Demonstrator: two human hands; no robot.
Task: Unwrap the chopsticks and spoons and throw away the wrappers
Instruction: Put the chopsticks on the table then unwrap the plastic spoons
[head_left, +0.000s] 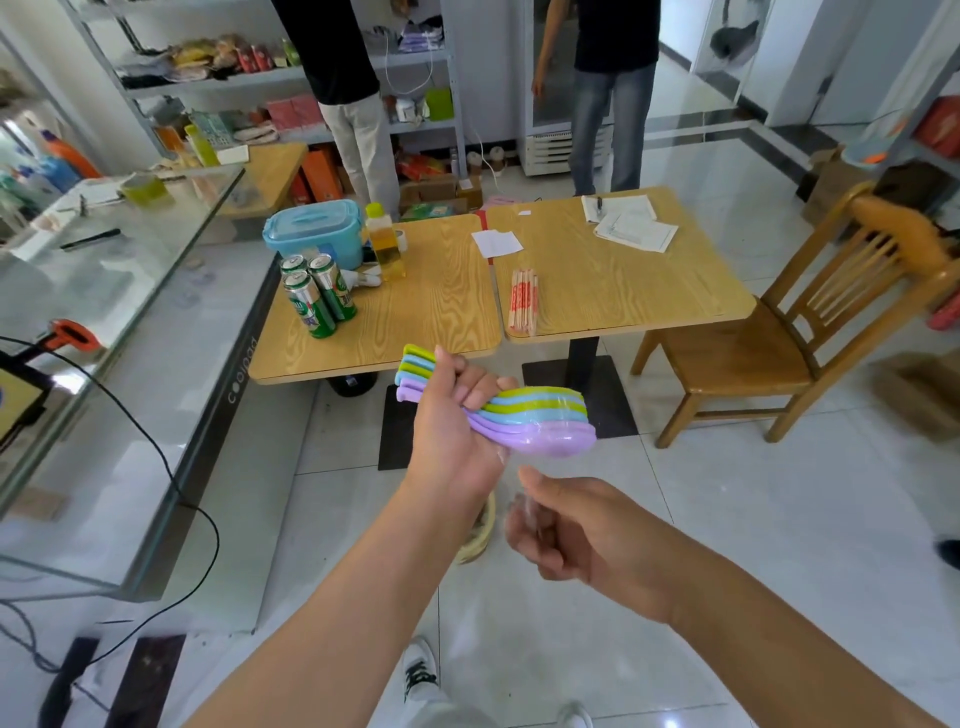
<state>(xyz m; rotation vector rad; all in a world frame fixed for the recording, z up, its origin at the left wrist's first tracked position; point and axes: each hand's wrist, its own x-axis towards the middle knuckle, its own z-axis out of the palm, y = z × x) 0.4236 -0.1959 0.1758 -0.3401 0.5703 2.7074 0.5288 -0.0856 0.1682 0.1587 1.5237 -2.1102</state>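
Spoons (524, 415) stacked in my left hand (452, 421), fingers clenched round handles. Long axis roughly level, bowls pointing right. My right hand (571, 525) just below bowl end, nearer it, fingers curled, pinching what looks like clear wrapper (525, 506); blurred. Chopsticks (523, 301) wrapped, well ahead on bench (649, 296).

Glossy white tiled floor (753, 519) catching daylight, wood-topped table (441, 312) edge to edge with a second table (623, 296), slatted wooden chair (763, 358) at right, glass display counter (135, 270) along left, grey metal shelving (457, 104) against white back wall, bright doorway (685, 88) beyond
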